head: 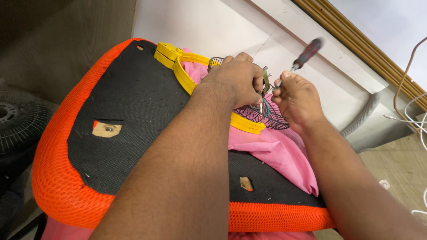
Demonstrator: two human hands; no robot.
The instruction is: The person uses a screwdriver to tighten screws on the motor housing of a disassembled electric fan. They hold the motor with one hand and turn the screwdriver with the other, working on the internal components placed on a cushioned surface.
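My right hand [297, 98] has its grip closed round a screwdriver [299, 62], handle slanting up and away to the right, tip aimed left into the dark wire fan guard [266, 116]. My left hand [238, 78] pinches that guard steady, just beside the tip, over the yellow ring [187, 75] and pink cloth [275, 151] on the orange seat cushion [58, 178].

Illumination even and bright, diffuse, strongest at upper right, where the pale wall [378, 26] nears overexposure. The left edge falls into dimness over the dark fan grille [18, 120]. Shadows soft; a faint one lies beneath the forearms on the black pad [133, 111]. No hard glare. Motion blur affects the screwdriver handle [310, 51]. Wide-angle stretching enlarges the near forearms at the bottom edge. Centre sharp.
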